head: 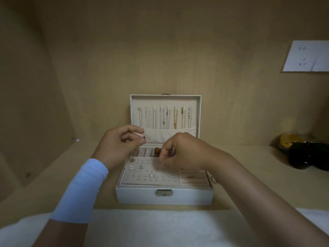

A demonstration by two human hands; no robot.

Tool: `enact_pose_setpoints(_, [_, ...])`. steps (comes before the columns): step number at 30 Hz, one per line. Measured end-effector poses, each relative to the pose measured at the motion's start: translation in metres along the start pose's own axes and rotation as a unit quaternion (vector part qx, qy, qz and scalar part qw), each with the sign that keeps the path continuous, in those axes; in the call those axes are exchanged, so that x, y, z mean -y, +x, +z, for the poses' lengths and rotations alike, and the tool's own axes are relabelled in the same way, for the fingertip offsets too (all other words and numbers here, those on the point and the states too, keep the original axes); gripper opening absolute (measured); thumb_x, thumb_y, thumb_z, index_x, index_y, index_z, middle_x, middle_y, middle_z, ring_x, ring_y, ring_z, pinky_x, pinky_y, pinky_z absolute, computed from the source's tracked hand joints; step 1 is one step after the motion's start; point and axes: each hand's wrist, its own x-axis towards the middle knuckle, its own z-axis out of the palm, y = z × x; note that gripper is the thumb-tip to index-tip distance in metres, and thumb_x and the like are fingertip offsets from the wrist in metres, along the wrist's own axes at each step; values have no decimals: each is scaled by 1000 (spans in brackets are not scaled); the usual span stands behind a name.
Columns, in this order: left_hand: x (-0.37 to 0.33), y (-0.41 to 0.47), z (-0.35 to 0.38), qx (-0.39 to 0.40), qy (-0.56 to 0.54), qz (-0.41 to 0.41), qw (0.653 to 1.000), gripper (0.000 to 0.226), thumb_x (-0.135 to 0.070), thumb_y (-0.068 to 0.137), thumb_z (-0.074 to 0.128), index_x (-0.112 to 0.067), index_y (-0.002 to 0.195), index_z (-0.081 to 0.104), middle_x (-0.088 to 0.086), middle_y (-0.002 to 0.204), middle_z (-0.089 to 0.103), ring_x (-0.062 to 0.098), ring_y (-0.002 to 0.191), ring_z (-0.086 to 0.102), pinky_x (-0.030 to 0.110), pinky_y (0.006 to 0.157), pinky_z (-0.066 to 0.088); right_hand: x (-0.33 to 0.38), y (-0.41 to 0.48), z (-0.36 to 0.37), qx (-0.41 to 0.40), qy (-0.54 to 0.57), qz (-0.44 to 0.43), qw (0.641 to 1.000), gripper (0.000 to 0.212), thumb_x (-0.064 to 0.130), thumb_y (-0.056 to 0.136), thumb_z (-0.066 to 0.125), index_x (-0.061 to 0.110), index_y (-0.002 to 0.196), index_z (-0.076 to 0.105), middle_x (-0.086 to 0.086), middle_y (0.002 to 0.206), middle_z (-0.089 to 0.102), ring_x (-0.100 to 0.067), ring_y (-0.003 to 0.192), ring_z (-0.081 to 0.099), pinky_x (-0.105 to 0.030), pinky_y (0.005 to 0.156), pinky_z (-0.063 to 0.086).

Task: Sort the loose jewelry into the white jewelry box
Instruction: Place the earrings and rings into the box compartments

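Note:
The white jewelry box point(135, 195) stands open on the wooden shelf, its lid upright with several chains point(165, 117) hanging inside. My left hand point(119, 145) hovers over the box's back left and pinches a small dark red piece point(144, 138) between thumb and fingers. My right hand point(179, 154) is curled over the perforated earring panel point(142, 179), fingertips pinched together and touching it; what they hold is too small to see. A few silver earrings point(153, 175) sit on the panel. An amber ring point(157, 151) stands in the ring rolls.
A white cloth point(160, 227) lies in front of the box. A dark object with a yellow part point(302, 152) sits at the right on the shelf. A white paper point(308, 57) hangs on the back wall. A metal piece point(214, 179) lies by the box's right side.

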Motion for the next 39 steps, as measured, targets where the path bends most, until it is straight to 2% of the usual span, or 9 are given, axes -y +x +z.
enact_pose_setpoints(6, [10, -3, -14, 12, -46, 14, 999, 17, 1, 84, 70, -13, 92, 75, -5, 78, 76, -4, 66, 64, 5, 59, 44, 9, 24, 13, 64, -63, 36, 995, 3, 33, 81, 77, 34, 83, 76, 27, 80, 70, 9, 78, 62, -21, 76, 51])
enact_pose_setpoints(9, [14, -3, -12, 39, -51, 4, 998, 19, 0, 85, 68, -17, 91, 75, 0, 85, 77, 3, 70, 65, 14, 64, 51, 7, 28, 13, 79, -65, 45, 994, 6, 33, 80, 79, 34, 86, 77, 26, 84, 71, 9, 81, 62, -24, 83, 54])
enact_pose_setpoints(11, [18, -3, -11, 53, -61, -18, 997, 19, -1, 85, 69, -18, 92, 75, 4, 86, 77, 11, 67, 63, 27, 66, 55, 6, 27, 11, 81, -49, 41, 995, 9, 32, 81, 79, 36, 88, 78, 27, 83, 70, 12, 80, 61, -17, 80, 50])
enact_pose_setpoints(13, [21, -3, -8, 59, -76, -40, 995, 18, -1, 85, 70, -17, 91, 74, 8, 84, 76, 13, 61, 60, 33, 66, 52, 5, 27, 9, 44, -30, 25, 998, 14, 25, 84, 76, 38, 90, 76, 23, 83, 69, 13, 75, 60, -12, 73, 44])
enact_pose_setpoints(17, [23, -3, -5, 59, -93, -52, 993, 11, -2, 84, 71, -11, 90, 73, 5, 74, 75, 13, 56, 58, 30, 61, 50, 3, 27, 12, -109, 93, -5, 990, 16, 19, 89, 72, 32, 98, 74, 13, 89, 69, 4, 56, 58, -12, 61, 43])
enact_pose_setpoints(21, [23, -3, -3, 58, -87, -48, 993, 8, -7, 86, 70, -13, 91, 74, -3, 65, 71, 11, 55, 58, 20, 51, 45, 6, 27, 20, -114, 179, -18, 977, 14, 16, 90, 72, 27, 98, 77, 5, 89, 73, -10, 52, 60, -33, 56, 55])
enact_pose_setpoints(31, [20, -1, -5, 77, -69, -18, 994, 20, -14, 89, 68, -19, 105, 58, 3, 77, 74, 18, 60, 60, 20, 48, 43, 5, 30, 27, -133, 191, -48, 971, 16, 16, 88, 74, 28, 97, 78, 8, 83, 76, -8, 47, 50, -26, 52, 49])
enact_pose_setpoints(36, [13, -1, 3, 44, -87, 3, 995, 18, -17, 87, 71, -17, 102, 62, 1, 72, 72, 17, 59, 61, 35, 59, 49, 7, 25, 15, -117, 216, -54, 968, 14, 16, 84, 78, 23, 95, 80, 7, 85, 77, -17, 55, 57, -29, 59, 53])
enact_pose_setpoints(39, [9, -2, 5, 43, -100, 1, 994, 8, -19, 91, 66, -17, 99, 64, 4, 81, 75, 17, 61, 60, 28, 52, 46, 8, 26, 10, -159, 236, -66, 956, 11, 14, 82, 78, 20, 92, 80, 4, 83, 77, -18, 55, 60, -33, 58, 56])
